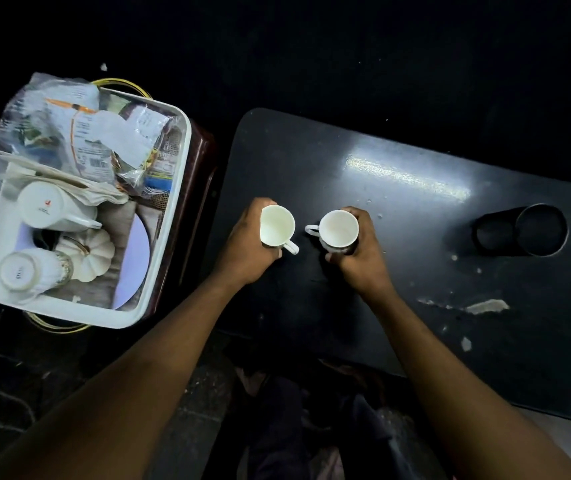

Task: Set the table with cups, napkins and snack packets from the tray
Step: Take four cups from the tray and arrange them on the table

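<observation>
My left hand grips a white cup with its handle toward me, over the left part of the black table. My right hand grips a second white cup with a dark pattern on its side and its handle pointing left. Both cups are upright with their mouths up, a short gap between them. The white tray stands to the left, off the table. It holds snack packets, folded napkins, an upturned cup and a white pot.
A black double cup holder sits on the table's right part. A white ribbed lid and a pale round plate lie in the tray. The table top shows chipped pale patches. My legs are below the table's near edge.
</observation>
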